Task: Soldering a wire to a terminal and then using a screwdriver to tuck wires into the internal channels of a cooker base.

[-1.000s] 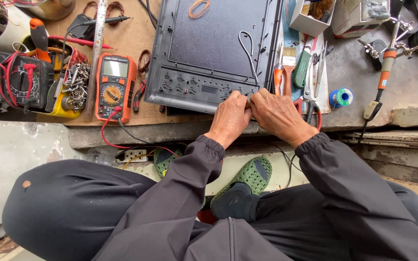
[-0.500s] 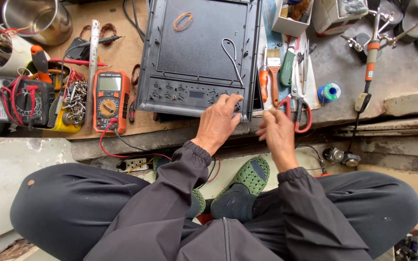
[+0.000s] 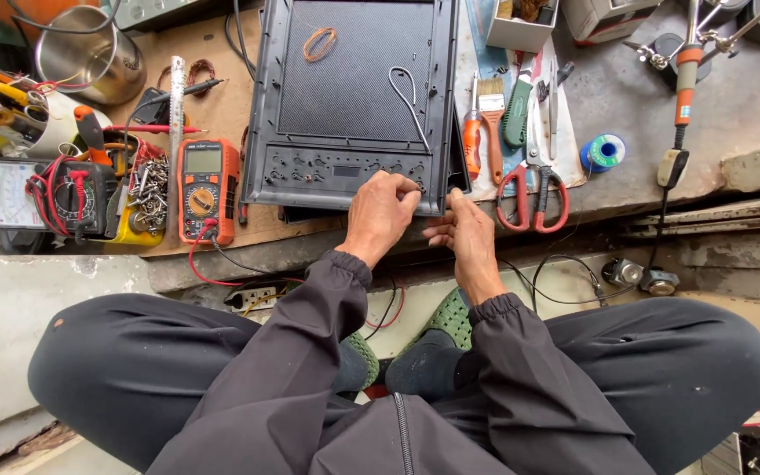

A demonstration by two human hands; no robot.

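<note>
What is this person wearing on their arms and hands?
Both arms are covered by long dark sleeves of a jacket with gathered elastic cuffs at the wrists. The left hand and right hand are bare: no gloves, rings or watch show.

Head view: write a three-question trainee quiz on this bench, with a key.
1. True or false: the left hand rests on the near edge of the black panel.
2. What lies right of the panel, nearest the right hand? A) red-handled scissors B) a hammer C) a glue tube
3. Name the orange instrument left of the panel.

Key: 1 true; 2 A; 3 a multimeter.
</note>
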